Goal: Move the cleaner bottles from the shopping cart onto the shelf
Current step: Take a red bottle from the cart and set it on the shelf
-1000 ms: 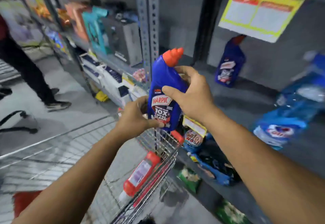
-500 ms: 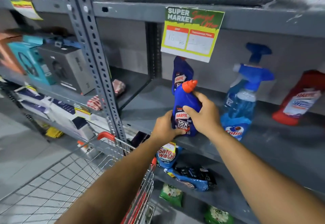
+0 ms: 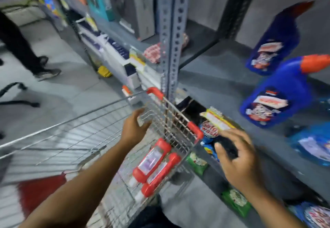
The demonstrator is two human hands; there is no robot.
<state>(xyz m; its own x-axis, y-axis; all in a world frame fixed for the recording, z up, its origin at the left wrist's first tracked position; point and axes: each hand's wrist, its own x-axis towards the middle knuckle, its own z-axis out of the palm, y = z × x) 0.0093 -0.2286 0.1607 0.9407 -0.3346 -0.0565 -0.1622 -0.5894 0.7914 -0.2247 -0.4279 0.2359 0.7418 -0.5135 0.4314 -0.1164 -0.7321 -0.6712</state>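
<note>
Nearest, in the front corner of the shopping cart (image 3: 167, 120), two red cleaner bottles (image 3: 155, 167) lie side by side on the wire floor, their pale caps pointing back toward the person. These are what is left to move, as far as the blurred view shows; the rest of the cart floor looks bare apart from a red patch at its near left edge.

The left hand (image 3: 133, 129) hangs inside the cart, just beyond the red bottles and apart from them, its fingers (image 3: 141, 115) loosely curled and holding nothing. The right hand (image 3: 237, 158) is outside the cart, to its right over the lower shelf goods, fingers spread wide and empty. Neither hand touches a bottle yet.

Farther on, right of the cart and past its red corner guards, the grey shelf (image 3: 214, 84) already carries two blue cleaner bottles: the nearer blue bottle (image 3: 278, 93) with an orange cap, and the farther blue bottle (image 3: 273, 43) behind it by the back wall. Both stand clear of the hands, so that share of the work appears done.
</note>
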